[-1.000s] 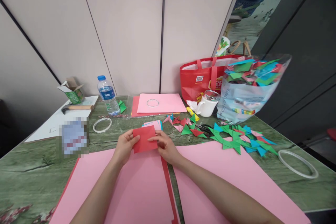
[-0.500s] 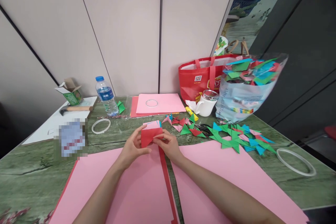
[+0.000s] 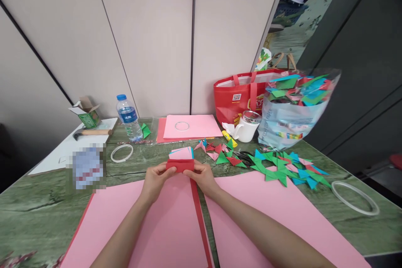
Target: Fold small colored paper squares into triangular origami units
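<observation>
A small folded piece of red paper is stretched level between my two hands, above the top edge of a large pink sheet. My left hand pinches its left end, thumb in front and fingers behind. At the right end, my right hand grips it the same way. Just beyond the red paper lies a small stack of pink, white and blue paper squares, its near part hidden. Folded green, red and pink paper pieces are scattered right of my hands, beside black-handled scissors.
Paper star rings, a white mug, a yellow glue stick and a clear bag of folded pieces stand to the right. On the left are a water bottle, a hammer and a white ring.
The red paper has gone from a taller, slanted piece to a narrow level strip. My fingers have shifted to its two ends, and both thumbs now press on its front.
</observation>
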A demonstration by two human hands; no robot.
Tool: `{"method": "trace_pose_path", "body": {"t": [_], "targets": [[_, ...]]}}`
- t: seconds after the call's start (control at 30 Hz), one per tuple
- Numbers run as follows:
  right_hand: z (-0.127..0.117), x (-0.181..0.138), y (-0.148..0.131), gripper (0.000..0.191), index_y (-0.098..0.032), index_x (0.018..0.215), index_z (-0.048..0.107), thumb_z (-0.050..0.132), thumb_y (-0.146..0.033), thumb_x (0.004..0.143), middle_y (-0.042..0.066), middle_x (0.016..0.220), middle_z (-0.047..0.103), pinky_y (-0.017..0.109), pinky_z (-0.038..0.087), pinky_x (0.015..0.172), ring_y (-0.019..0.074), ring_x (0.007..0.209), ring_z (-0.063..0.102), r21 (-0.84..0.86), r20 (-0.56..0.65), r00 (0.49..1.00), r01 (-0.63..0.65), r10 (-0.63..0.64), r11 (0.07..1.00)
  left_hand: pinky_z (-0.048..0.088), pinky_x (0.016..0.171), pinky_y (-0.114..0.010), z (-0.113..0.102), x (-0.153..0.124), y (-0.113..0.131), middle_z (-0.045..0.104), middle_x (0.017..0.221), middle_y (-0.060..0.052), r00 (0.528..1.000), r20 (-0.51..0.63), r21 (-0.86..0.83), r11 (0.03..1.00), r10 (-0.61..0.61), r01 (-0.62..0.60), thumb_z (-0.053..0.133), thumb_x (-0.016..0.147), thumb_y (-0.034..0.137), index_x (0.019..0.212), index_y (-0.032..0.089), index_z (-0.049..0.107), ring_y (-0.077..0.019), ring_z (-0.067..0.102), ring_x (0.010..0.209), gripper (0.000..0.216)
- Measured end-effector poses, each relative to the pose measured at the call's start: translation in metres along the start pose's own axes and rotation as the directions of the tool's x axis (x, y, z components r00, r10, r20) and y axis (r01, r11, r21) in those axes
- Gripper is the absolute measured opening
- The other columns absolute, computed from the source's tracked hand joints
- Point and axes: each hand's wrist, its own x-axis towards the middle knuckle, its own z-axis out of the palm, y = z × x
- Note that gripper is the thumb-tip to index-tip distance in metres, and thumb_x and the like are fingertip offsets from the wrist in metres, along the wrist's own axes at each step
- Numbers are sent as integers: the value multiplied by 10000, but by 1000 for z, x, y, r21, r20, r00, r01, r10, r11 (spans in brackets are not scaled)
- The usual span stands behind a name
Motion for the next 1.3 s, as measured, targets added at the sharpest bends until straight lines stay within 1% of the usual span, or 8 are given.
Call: {"method": "trace_pose_path", "body": {"t": [0.13,0.27,0.33,0.4,0.47,0.6,0.7,1.3], "targets": [[0,0,5,202,-173,762,635,669,-321,629,24,818,632,301,471,713,180,775,589,114,-26,997,-71,74,991,475,711,-309,1,0,0,683,854,-62,999,-44,-23,999,-26,25,654,636,338,750,137,692,-227,603,807,235],[1,1,7,474,-224,993,518,716,-278,566,2,823,614,284,506,617,161,693,603,223,-73,991,-96,115,970,487,711,-320,4,-1,5,691,778,-53,999,-45,-60,998,-24,21,691,595,300,757,135,684,-222,617,757,231],[1,1,7,515,-232,1051,499,703,-285,581,25,888,617,301,513,640,176,734,609,185,-61,992,-95,108,978,492,728,-333,6,-2,7,690,825,-47,999,-52,-121,993,-10,4,709,570,280,918,153,653,-220,619,784,375],[1,1,7,402,-207,982,561,680,-301,610,42,882,630,314,506,683,190,771,606,109,-55,995,-83,89,991,496,735,-354,8,-2,8,688,856,-34,999,-37,-193,981,-12,5,705,580,276,1142,191,522,-210,622,795,597],[1,0,7,284,-185,879,614,665,-307,628,48,852,642,319,496,706,195,781,601,46,-70,996,-58,61,997,503,730,-364,8,-3,8,691,848,-32,999,-15,-239,970,-41,36,694,600,285,1223,197,431,-202,630,776,682],[1,0,7,237,-181,845,643,660,-288,634,42,823,655,307,493,673,189,741,600,7,-116,992,-52,53,999,516,715,-339,7,-2,3,694,848,-73,994,-46,-249,965,-96,82,703,587,304,977,133,613,-216,638,759,435],[1,0,6,214,-181,824,658,663,-271,629,36,805,665,297,489,659,185,730,602,-2,-134,989,-60,59,998,517,725,-341,7,-1,-1,698,835,-75,995,-38,-254,964,-95,83,699,594,304,850,131,650,-218,641,754,312],[2,0,9,202,-171,776,651,654,-310,630,27,733,662,279,495,592,157,628,594,60,-93,991,-95,100,994,529,683,-341,8,-1,-5,706,751,-64,989,-74,-257,961,-128,105,714,574,305,776,127,659,-215,651,689,274]]}}
